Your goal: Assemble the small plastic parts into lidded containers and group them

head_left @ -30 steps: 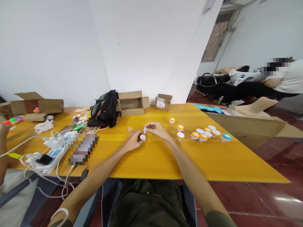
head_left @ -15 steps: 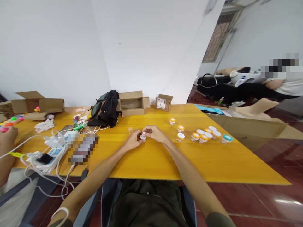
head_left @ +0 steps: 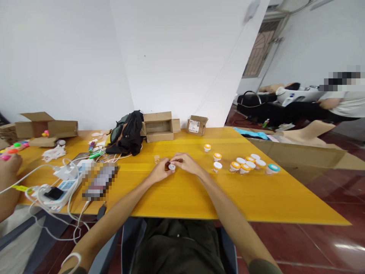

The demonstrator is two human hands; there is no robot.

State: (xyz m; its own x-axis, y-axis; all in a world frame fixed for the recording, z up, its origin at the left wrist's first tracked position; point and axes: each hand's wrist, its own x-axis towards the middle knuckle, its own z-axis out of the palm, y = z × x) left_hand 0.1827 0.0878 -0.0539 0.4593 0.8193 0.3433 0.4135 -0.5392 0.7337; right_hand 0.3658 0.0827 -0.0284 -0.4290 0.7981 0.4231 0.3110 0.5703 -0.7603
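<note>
My left hand (head_left: 161, 171) is closed around a small, round, whitish plastic piece (head_left: 171, 166), low over the table in front of me. From the right, my right hand (head_left: 184, 163) has its fingers pinched together against the top of that piece. Whether they grip something of their own is hidden. Just beyond my left hand stands a small clear lidless jar (head_left: 156, 158). Off to the right are a white-lidded jar (head_left: 217, 166) and two orange-lidded jars, one (head_left: 217, 156) nearer and one (head_left: 207, 147) farther back.
Farther right, several lidded jars (head_left: 245, 166) stand grouped beside a teal-lidded jar (head_left: 273, 167). A power strip (head_left: 68, 182) with cables and a phone (head_left: 101, 180) lie left. Cardboard boxes (head_left: 159, 127) and a black bag (head_left: 128, 133) line the wall. Another person's hand (head_left: 11, 163) shows far left.
My right fingers have shifted slightly over the small plastic piece, showing more of its round top. Both hands stay in the same spot; the jars have not moved.
</note>
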